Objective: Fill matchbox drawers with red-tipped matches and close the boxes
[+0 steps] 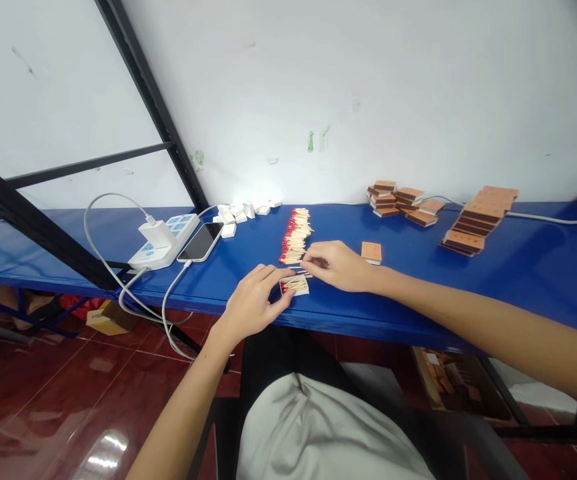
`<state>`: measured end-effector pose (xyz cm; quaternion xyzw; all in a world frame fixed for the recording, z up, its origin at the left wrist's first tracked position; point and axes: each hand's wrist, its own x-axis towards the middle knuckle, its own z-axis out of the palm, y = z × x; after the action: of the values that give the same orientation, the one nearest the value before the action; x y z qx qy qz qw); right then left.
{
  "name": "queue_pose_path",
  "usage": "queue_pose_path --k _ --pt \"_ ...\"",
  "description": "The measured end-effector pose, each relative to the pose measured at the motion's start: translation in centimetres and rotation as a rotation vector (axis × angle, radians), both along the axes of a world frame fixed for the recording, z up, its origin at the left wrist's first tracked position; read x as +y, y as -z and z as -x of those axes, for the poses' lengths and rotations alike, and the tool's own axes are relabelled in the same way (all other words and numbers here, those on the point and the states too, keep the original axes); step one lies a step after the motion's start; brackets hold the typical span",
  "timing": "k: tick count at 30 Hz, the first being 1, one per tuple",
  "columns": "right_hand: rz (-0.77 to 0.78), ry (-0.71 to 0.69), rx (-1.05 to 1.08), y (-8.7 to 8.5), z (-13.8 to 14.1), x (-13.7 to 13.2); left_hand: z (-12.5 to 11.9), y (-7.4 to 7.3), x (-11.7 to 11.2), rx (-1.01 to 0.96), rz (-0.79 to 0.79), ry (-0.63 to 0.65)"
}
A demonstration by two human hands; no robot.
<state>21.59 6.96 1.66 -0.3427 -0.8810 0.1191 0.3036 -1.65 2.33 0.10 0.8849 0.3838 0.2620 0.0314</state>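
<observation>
My left hand (254,300) rests on the blue table (518,267) and grips the left side of a small open matchbox tray (295,286) partly filled with red-tipped matches. My right hand (335,265) is pinched on a few matches just above the tray, at the near end of a pile of loose matches (295,235). A single closed matchbox (371,252) lies just right of my right hand.
Stacks of brown matchboxes (401,201) and a longer fanned row of matchboxes (478,220) lie at the back right. A white power strip (163,243), a phone (201,241) on a cable and small white box trays (241,212) lie at the left. A black frame post (153,100) slants up the wall.
</observation>
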Motion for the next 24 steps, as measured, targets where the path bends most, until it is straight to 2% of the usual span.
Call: queue_pose_path --k 4,8,18,24 --pt "0.014 0.036 -0.131 -0.1 -0.6 0.2 0.0 0.2 0.1 -0.001 -0.008 -0.066" --pt "0.004 -0.03 -0.207 0.1 -0.6 0.0 0.1 0.1 0.1 -0.025 0.03 -0.084" --pt "-0.048 -0.107 -0.178 1.1 -0.5 0.5 0.3 0.0 -0.2 0.003 0.021 -0.031" --pt "0.0 -0.101 -0.188 0.8 -0.5 0.3 0.1 -0.2 -0.4 0.042 -0.002 -0.037"
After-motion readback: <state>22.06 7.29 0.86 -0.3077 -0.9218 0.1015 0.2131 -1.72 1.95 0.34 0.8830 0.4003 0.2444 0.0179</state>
